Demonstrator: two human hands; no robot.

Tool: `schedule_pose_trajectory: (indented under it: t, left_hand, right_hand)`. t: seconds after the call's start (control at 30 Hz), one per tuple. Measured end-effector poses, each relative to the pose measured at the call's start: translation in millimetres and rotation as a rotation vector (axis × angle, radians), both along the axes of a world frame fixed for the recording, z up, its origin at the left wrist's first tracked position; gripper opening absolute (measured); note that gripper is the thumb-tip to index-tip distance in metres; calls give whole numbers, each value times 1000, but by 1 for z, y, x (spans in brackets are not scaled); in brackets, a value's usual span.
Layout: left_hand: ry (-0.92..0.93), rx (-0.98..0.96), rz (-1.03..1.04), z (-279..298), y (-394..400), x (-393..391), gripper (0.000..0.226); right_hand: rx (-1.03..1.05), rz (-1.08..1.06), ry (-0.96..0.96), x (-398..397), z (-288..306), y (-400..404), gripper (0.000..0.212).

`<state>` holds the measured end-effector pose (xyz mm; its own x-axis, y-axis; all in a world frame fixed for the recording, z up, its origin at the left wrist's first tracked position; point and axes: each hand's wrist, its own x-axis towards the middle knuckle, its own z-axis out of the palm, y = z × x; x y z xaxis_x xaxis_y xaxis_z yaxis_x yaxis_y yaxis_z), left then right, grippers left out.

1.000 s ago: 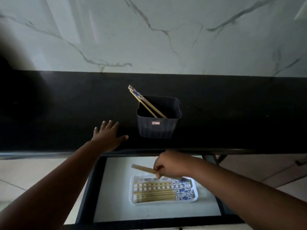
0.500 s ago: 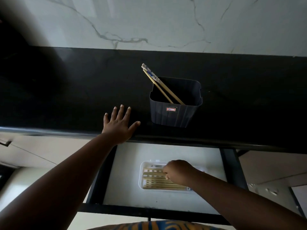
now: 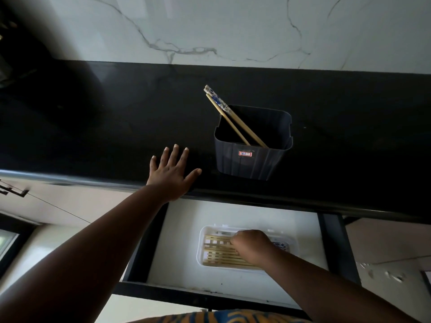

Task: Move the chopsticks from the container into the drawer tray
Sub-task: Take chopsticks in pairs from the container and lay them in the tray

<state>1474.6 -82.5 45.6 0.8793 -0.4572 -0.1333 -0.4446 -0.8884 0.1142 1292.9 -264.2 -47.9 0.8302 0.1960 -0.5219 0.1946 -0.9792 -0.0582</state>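
A dark ribbed container (image 3: 251, 162) stands on the black countertop (image 3: 116, 127). Two chopsticks (image 3: 229, 113) lean out of its back left corner. Below the counter, an open drawer (image 3: 179, 243) holds a white tray (image 3: 202, 249) with several chopsticks (image 3: 218, 254) lying side by side. My right hand (image 3: 253, 245) is down in the tray, fingers curled on the chopsticks near their middle; it hides their right part. My left hand (image 3: 172, 176) lies flat and spread on the counter edge, left of the container and apart from it.
A white marble wall (image 3: 233, 31) rises behind the counter. The drawer's dark front rail (image 3: 186, 293) runs close to my body. Pale cabinet fronts with a dark handle (image 3: 14, 191) sit at the left.
My right hand came down from above the tray with chopsticks and now rests in the tray on the row. My left hand stayed on the counter edge. The view shifted.
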Motion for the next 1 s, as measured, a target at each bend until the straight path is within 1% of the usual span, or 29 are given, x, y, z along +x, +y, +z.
schedule_pose_trajectory:
  t: [0.07, 0.17, 0.27, 0.43, 0.53, 0.6, 0.67, 0.73, 0.8, 0.83, 0.87, 0.9, 0.93, 1.0]
  left_hand:
    - [-4, -4, -1, -1, 0, 0, 79]
    - [-4, -4, -2, -1, 1, 1, 80]
    - [-8, -7, 0, -2, 1, 1, 80]
    - [-3, -9, 4, -3, 1, 1, 80]
    - [11, -14, 5, -2, 1, 1, 80]
    - [22, -22, 5, -1, 1, 1, 80]
    - [32, -27, 3, 0, 1, 2, 80]
    - [36, -32, 6, -1, 1, 2, 80]
    - [36, -32, 16, -1, 0, 3, 79]
    - [33, -25, 18, -1, 0, 3, 79]
    - [30, -19, 16, -2, -1, 3, 78]
    - [31, -18, 14, -2, -1, 3, 78]
    - [36, -24, 14, -2, -1, 3, 79]
    - [55, -36, 13, -1, -1, 3, 80]
  right_hand:
    - [11, -13, -47, -2, -1, 1, 19]
    - [39, -48, -158, -5, -4, 3, 25]
    - [45, -97, -194, -9, -5, 2, 26]
    - [-41, -62, -119, -16, 8, -6, 24]
    - [-55, -131, -21, -19, 31, -8, 26]
    - [-16, -160, 82, -14, 63, -5, 25]
    - [87, -121, 214, -6, 111, 1, 24]
    - [243, -65, 271, 5, 174, 8, 24]
    - [492, -86, 283, 16, 244, 6, 17]
    - [642, -119, 250, 22, 277, 3, 14]
    - [779, -152, 153, 28, 306, -3, 11]
    - [899, -199, 1, 36, 329, -10, 9]
    - [987, -262, -194, 46, 344, -17, 7]
    - [1056, -407, -584, 70, 353, -27, 3]
